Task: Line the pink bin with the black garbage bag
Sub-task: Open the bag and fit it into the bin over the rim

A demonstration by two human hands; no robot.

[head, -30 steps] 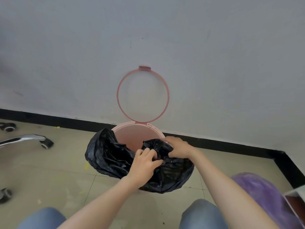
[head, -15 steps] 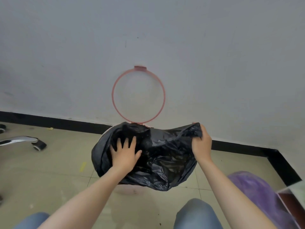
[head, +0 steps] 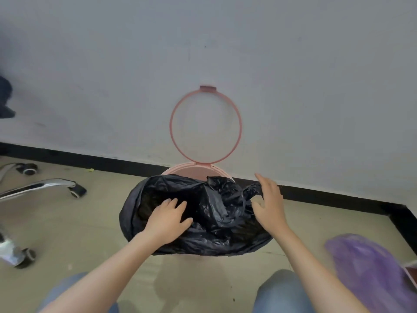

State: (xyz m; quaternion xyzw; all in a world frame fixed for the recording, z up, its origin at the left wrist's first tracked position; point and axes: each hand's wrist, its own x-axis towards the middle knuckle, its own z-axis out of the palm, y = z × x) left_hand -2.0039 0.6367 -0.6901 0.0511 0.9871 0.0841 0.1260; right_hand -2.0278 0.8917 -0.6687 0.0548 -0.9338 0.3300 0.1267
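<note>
1. Most of the view is a grey wall (head: 90, 64). The pink bin (head: 191, 169) stands on the floor against its foot, at 12 o'clock from the person, so the wall can prop whatever hinges up from the bin.
2. Draped over the bin's mouth, the black garbage bag (head: 214, 211) hides everything but the far rim at 12 o'clock. Film hangs outside from 3 through 6 to 9 o'clock, while the middle sits bunched and high. I judge the lining roughly half done.
3. Well apart from the work are a purple sack (head: 365, 267) at 4 o'clock and a chrome chair base (head: 42, 186) at 9 o'clock.
4. Flipped up from its hinge at 12 o'clock, the pink retaining ring (head: 207, 88) leans on the wall, probably so that the bag's edge can go over the rim before it is clamped.
5. Spread flat with straight fingers, the left hand (head: 167, 220) presses on the film at 8 o'clock of the mouth and grips nothing. It is likely pushing slack inward.
6. Released and splayed, the right hand (head: 269, 208) is at 3 o'clock beside the loose edge. It is blurred, so contact cannot be told.
</note>
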